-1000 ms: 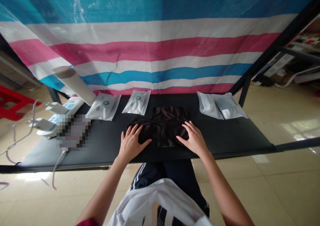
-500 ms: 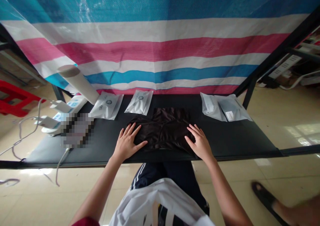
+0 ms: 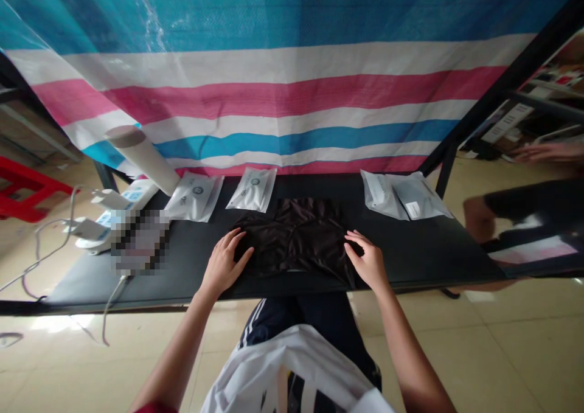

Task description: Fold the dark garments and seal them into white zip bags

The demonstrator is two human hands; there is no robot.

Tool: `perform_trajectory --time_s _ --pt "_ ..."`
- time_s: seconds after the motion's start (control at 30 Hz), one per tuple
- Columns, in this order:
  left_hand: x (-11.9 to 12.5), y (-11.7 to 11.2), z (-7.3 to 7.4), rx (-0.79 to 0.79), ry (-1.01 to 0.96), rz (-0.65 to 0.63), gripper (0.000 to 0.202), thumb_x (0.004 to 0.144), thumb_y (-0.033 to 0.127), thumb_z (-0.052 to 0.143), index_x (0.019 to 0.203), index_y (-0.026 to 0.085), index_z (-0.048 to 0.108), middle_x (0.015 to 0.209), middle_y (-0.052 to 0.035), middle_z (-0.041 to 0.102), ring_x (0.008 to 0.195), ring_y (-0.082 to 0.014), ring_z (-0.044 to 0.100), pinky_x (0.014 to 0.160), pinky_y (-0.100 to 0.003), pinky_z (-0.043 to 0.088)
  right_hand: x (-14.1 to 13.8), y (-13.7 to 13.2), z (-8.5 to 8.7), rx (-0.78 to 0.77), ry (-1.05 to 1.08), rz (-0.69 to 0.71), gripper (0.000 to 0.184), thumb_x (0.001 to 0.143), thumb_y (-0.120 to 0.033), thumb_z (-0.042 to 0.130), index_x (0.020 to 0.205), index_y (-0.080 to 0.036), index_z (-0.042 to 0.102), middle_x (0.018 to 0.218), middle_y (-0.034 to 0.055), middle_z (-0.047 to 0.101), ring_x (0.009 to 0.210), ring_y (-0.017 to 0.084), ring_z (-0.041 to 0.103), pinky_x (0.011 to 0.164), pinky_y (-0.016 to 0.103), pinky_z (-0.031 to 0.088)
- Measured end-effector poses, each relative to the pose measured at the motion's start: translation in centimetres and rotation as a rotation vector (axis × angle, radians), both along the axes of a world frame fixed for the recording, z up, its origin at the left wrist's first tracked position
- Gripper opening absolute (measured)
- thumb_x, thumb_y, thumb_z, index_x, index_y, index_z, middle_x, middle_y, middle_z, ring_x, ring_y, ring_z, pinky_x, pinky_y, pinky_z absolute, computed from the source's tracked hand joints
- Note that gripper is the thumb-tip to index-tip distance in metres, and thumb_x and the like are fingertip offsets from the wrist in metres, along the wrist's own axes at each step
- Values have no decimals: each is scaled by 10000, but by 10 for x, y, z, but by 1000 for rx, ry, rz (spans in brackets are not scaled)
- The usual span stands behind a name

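Note:
A dark brown satin garment point(image 3: 296, 236), possibly shorts, lies flat on the black table top point(image 3: 420, 249). My left hand point(image 3: 223, 263) rests at the garment's left side, with its fingers slightly curled on the cloth. My right hand point(image 3: 368, 260) lies at the opposite side, with its fingertips on the fabric near the right edge. Neither hand visibly lifts or pinches the cloth.
Clear plastic packets point(image 3: 194, 197) point(image 3: 252, 189) and grey-white packets point(image 3: 396, 197) lie along the table's far side. A paper tube point(image 3: 141, 159) leans at left by a white device point(image 3: 123, 200) with cables. A person point(image 3: 524, 209) passes at right.
Both hands have slid outward to the garment's sides and their fingers curl more. The garment looks smoother. A person has moved across the right side, beyond the table.

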State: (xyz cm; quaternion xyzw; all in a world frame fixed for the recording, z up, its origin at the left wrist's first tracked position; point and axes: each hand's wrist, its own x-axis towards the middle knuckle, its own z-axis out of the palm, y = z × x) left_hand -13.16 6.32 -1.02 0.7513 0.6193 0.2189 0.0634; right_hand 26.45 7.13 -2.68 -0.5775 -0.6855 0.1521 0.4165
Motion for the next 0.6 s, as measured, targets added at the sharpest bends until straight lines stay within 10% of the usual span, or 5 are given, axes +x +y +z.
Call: perform_trajectory --time_s 0.33,0.6 --pt "-3 -2 -3 87 10 477 632 777 623 608 1210 162 588 1243 -167 513 1259 -369 392 1073 -574 332 2 -4 2 -39 55 -19 281 902 -407 559 998 -216 741 1131 107 734 1151 295 654 1073 499 451" --pt "-17 -2 -5 58 -251 305 279 749 476 653 790 201 631 954 -81 648 993 -274 561 902 -423 467 -3 -7 7 20 -164 104 245 869 -390 599 1020 -246 728 1190 68 715 1245 306 586 1086 546 408"
